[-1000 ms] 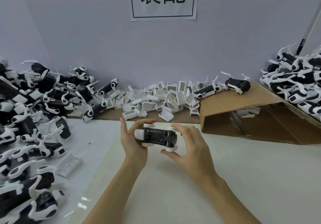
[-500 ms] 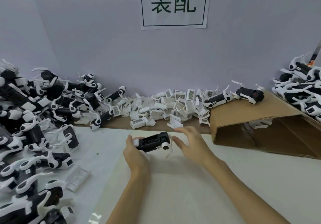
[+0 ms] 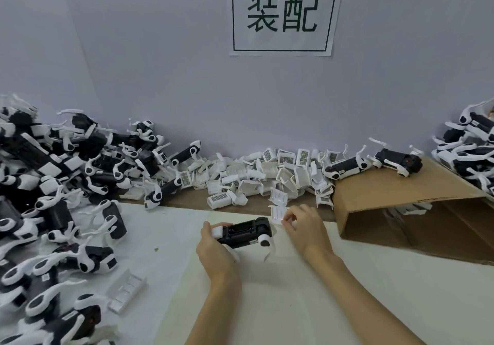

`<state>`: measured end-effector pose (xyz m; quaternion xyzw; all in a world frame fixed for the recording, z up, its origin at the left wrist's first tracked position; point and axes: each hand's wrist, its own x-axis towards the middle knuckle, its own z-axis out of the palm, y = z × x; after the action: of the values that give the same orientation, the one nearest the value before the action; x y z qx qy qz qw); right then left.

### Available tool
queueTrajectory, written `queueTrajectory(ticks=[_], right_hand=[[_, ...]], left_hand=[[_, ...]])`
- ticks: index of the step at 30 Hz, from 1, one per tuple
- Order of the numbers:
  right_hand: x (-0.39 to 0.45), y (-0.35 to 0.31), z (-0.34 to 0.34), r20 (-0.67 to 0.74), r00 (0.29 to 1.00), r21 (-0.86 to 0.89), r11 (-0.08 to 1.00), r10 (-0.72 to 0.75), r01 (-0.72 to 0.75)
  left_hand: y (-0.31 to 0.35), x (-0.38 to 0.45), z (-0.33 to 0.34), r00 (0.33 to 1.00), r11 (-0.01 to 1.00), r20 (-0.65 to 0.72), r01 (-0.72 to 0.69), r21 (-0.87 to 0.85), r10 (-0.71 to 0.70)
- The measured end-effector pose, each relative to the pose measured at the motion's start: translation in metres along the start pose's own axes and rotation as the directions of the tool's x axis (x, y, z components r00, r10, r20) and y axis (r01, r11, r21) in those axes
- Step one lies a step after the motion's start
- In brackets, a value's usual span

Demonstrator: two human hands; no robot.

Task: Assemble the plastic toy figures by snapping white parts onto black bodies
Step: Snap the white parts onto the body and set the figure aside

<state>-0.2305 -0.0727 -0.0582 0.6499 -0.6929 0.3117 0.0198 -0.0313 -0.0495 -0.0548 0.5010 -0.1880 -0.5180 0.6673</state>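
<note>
The left hand [image 3: 213,248] grips a black toy body [image 3: 244,232] just above the white table [image 3: 294,304], while the right hand [image 3: 304,227] pinches what looks like a small white cover part [image 3: 278,213] (edges blurred) just beside the body's far end, near the pile of white parts [image 3: 262,176].

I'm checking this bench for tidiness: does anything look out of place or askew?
One white part lies alone on the white mat by the left pile of figures, away from the heap of white parts at the wall. The cardboard box lies tipped on its side.
</note>
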Motion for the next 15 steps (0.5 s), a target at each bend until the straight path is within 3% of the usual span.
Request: queueTrajectory(ticks=[5,11,15], right_hand=[[-0.045,0.004,-0.036,-0.108,0.994,0.29,0.957,0.03,0.003],[-0.098,0.014,-0.067,-0.061,0.984,0.538,0.836,0.167,-0.109],[-0.102,0.013,-0.074,-0.038,0.964,0.654,0.736,0.264,-0.176]], left_hand=[[0.008,-0.004,0.001,0.999,0.999,0.012,0.04,-0.033,-0.039],[0.012,-0.024,0.001,0.983,0.992,0.141,0.12,-0.025,-0.115],[0.009,-0.035,0.002,0.979,0.998,0.192,0.059,0.037,-0.065]])
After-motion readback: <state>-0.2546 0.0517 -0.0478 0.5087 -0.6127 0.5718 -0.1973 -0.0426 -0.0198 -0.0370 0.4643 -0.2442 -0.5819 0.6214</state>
